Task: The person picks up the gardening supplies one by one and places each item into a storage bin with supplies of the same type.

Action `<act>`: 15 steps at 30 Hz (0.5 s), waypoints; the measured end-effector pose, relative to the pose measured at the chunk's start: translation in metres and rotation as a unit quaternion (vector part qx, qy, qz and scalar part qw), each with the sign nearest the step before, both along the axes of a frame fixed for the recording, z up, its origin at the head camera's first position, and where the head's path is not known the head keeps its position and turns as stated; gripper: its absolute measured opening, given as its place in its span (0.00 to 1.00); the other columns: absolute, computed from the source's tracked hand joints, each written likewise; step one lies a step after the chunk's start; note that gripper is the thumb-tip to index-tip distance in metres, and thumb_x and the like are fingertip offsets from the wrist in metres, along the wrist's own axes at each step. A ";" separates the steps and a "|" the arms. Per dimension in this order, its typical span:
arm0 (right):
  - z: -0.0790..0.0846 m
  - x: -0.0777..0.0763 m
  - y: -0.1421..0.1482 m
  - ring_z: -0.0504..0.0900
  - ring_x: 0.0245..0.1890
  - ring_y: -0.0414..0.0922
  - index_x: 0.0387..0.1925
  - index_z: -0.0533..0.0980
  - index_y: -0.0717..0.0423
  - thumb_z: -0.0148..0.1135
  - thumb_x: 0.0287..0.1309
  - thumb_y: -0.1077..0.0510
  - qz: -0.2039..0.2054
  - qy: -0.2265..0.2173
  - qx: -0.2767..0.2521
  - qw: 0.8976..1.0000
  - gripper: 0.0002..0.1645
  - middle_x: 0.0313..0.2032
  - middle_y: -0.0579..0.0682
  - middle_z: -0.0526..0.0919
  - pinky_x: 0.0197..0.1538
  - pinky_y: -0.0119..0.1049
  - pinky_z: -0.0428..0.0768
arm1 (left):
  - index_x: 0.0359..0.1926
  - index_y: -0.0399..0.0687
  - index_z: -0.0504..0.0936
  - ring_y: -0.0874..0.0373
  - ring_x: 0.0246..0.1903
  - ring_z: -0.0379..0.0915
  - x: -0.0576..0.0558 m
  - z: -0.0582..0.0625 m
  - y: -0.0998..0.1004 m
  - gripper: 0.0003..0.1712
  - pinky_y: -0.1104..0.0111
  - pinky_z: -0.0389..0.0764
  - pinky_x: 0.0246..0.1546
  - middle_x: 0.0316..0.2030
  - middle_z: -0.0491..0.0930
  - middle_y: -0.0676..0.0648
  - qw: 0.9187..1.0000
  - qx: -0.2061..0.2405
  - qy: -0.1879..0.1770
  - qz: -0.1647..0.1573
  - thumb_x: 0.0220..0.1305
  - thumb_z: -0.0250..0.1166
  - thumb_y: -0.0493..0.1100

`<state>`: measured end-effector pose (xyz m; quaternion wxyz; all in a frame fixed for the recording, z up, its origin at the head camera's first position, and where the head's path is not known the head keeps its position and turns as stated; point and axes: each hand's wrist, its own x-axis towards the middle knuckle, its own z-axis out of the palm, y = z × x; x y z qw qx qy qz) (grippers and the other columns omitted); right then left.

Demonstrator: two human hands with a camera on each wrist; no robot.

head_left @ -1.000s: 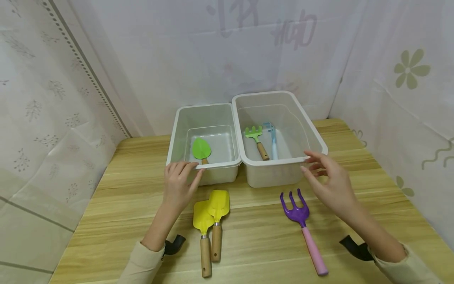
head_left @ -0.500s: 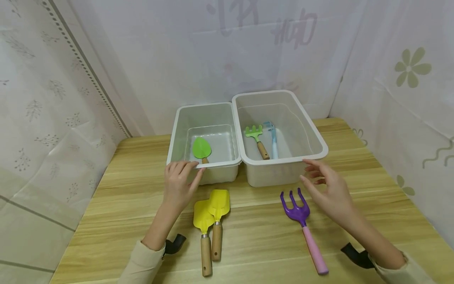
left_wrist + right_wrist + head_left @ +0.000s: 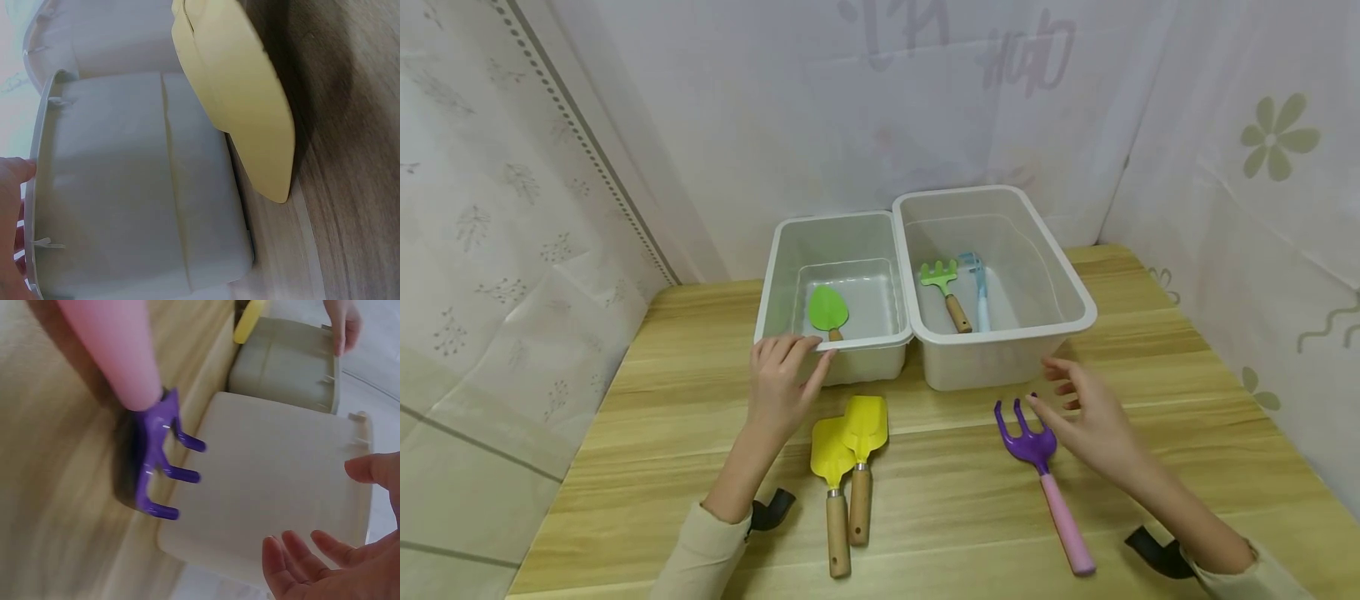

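My left hand (image 3: 781, 379) holds the front rim of the left plastic bin (image 3: 865, 364), fingers over the edge and thumb outside. Inside that bin lies a green hand trowel (image 3: 828, 308) with a wooden handle. To the right, my right hand (image 3: 1093, 421) hovers with its fingers spread, holding nothing, apart from the right plastic bin (image 3: 985, 367). Below its thumb is a purple hand fork (image 3: 1033, 450) with a pink handle, lying on the table. The right bin contains a small green rake (image 3: 940, 279) with a wooden handle and a light-blue rake (image 3: 981, 292).
Two yellow shovels (image 3: 867, 425) with wooden handles lie partly overlapped on the wooden table (image 3: 940, 517), in front of the left bin. The bins stand side by side, touching at their rims. Patterned cloth (image 3: 737, 125) hangs behind and at both sides.
My right hand has let go of the right bin's front rim and drawn back and down toward the purple hand fork. The left hand stays on its rim.
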<state>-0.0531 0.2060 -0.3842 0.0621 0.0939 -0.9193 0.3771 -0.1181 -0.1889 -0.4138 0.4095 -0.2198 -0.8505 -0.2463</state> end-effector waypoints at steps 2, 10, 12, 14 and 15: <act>-0.004 0.000 0.001 0.82 0.53 0.64 0.70 0.67 0.72 0.71 0.68 0.58 0.005 -0.023 0.003 1.000 0.37 0.57 0.71 0.80 0.49 0.51 0.86 | 0.42 0.34 0.87 0.39 0.39 0.77 0.000 0.000 0.000 0.14 0.44 0.73 0.50 0.35 0.87 0.37 1.000 -0.002 -0.001 0.001 0.58 0.78 0.38; -0.024 0.000 0.007 0.82 0.50 0.64 0.75 0.60 0.74 0.73 0.65 0.57 0.019 -0.063 0.007 0.998 0.47 0.58 0.74 0.76 0.46 0.53 0.87 | 0.42 0.33 0.87 0.39 0.39 0.77 0.000 0.001 0.000 0.14 0.44 0.73 0.50 0.36 0.87 0.37 1.000 -0.004 -0.003 0.003 0.58 0.79 0.38; -0.028 0.001 0.008 0.82 0.51 0.64 0.75 0.59 0.75 0.74 0.64 0.57 0.022 -0.067 0.010 0.997 0.49 0.58 0.74 0.76 0.47 0.53 0.87 | 0.42 0.34 0.87 0.39 0.39 0.77 0.000 0.002 0.000 0.14 0.44 0.73 0.50 0.36 0.87 0.37 1.000 -0.004 -0.003 0.002 0.57 0.79 0.38; -0.032 0.002 0.009 0.82 0.50 0.64 0.75 0.59 0.76 0.76 0.62 0.57 0.027 -0.069 0.015 0.997 0.50 0.57 0.74 0.76 0.47 0.53 0.87 | 0.42 0.34 0.87 0.39 0.39 0.77 0.000 0.002 0.000 0.14 0.43 0.73 0.51 0.36 0.87 0.37 1.000 -0.003 -0.002 0.003 0.57 0.79 0.38; -0.034 0.002 0.010 0.82 0.50 0.64 0.74 0.60 0.76 0.76 0.61 0.57 0.029 -0.069 0.017 0.997 0.51 0.57 0.74 0.76 0.47 0.53 0.87 | 0.42 0.34 0.87 0.39 0.40 0.77 0.001 0.002 0.001 0.14 0.43 0.73 0.51 0.36 0.86 0.37 1.000 -0.003 -0.002 0.003 0.57 0.79 0.38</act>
